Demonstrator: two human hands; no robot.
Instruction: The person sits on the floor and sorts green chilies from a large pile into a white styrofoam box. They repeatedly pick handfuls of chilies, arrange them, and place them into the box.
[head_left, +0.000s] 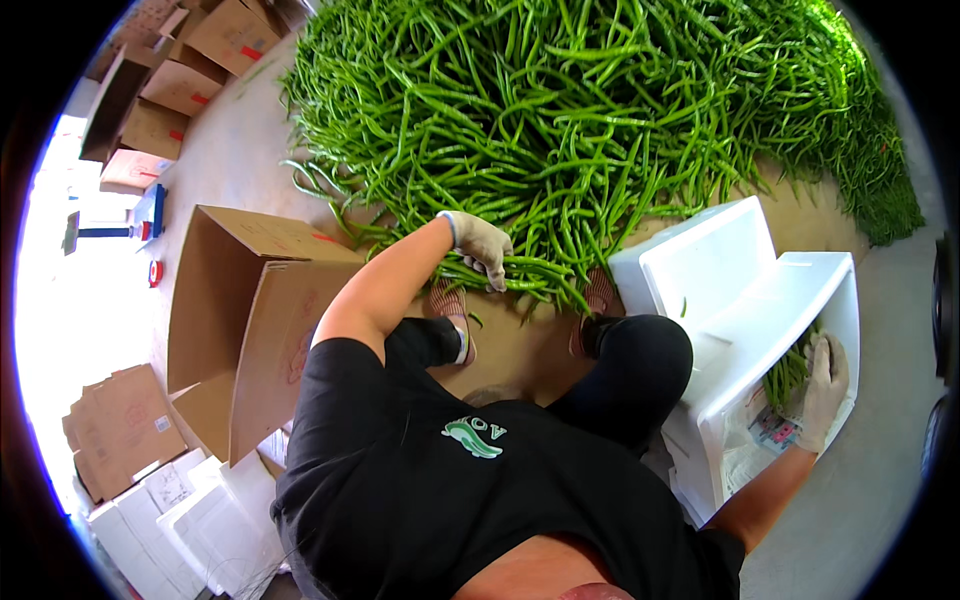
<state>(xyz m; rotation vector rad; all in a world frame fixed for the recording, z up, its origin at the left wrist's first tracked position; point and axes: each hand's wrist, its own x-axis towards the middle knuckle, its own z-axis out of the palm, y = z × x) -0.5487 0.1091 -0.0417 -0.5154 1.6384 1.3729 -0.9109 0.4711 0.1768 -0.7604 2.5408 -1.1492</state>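
A large heap of long green chili peppers (540, 112) covers the floor before me. My left hand (484, 244), in a pale glove, is closed around a bunch of peppers (536, 274) at the near edge of the heap, above my feet. On the right, my gloved right hand (823, 386) reaches into a white foam box (844, 315) tilted towards me. Its fingers rest on a bundle of green peppers (786, 375) inside; whether they grip it I cannot tell. Printed paper (776, 431) lies under that bundle.
An open cardboard box (292, 322) stands at my left, with flattened cardboard (124, 427) and white foam pieces (225, 525) behind it. More cartons (232, 34) line the upper left near a blue platform scale (154, 212). Another white foam piece (709, 255) leans beside the foam box.
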